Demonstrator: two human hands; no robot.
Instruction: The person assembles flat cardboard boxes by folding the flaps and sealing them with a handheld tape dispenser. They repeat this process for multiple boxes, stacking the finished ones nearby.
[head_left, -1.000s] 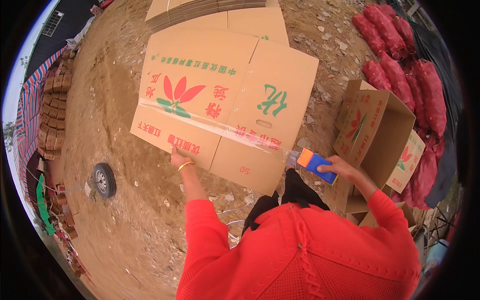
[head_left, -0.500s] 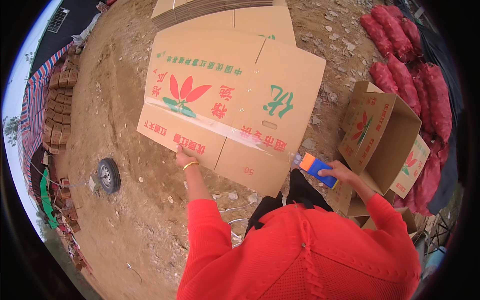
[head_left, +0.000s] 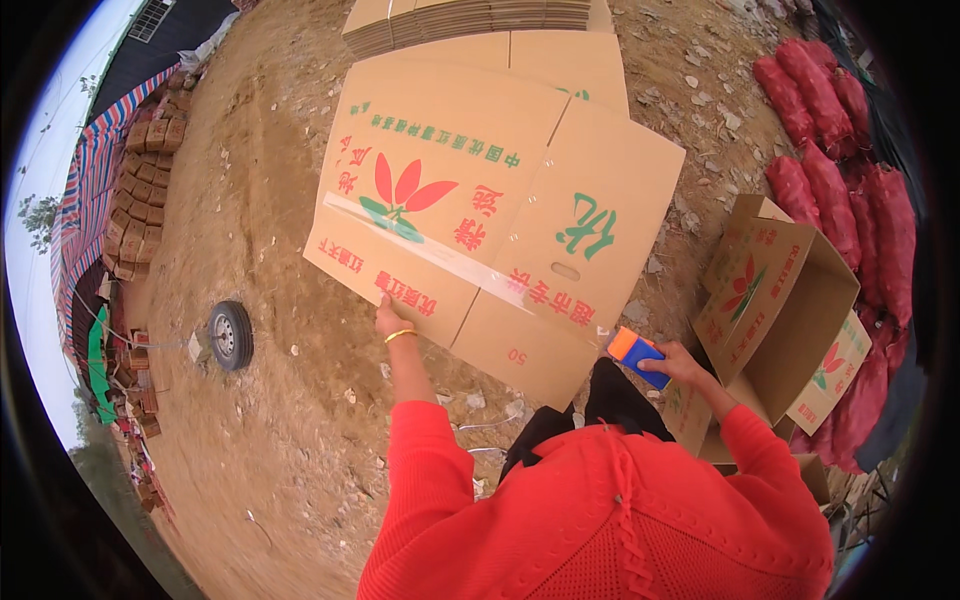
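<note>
A large flattened cardboard box (head_left: 470, 130), printed in red and green, lies tilted in front of me. Across its flap seam runs a strip of clear tape (head_left: 440, 252). My left hand (head_left: 393, 318), with a yellow bracelet at the wrist, pinches the box's near left edge, thumb on top and the other fingers hidden below. In my right hand (head_left: 682, 366) is a blue and orange tape dispenser (head_left: 645, 362), its orange end beside the box's near right corner. Whether the tape still joins dispenser and box cannot be made out.
A stack of flat cardboard (head_left: 470, 22) stands beyond the box. On the right are an opened-up carton (head_left: 765, 300) and red mesh sacks (head_left: 820, 100). A wheel (head_left: 231, 336) lies on the dirt at left, with piled cartons (head_left: 140, 235) farther off.
The whole scene has shifted right and slightly down in view. Both hands keep their holds, and the box keeps nearly the same pose relative to them.
</note>
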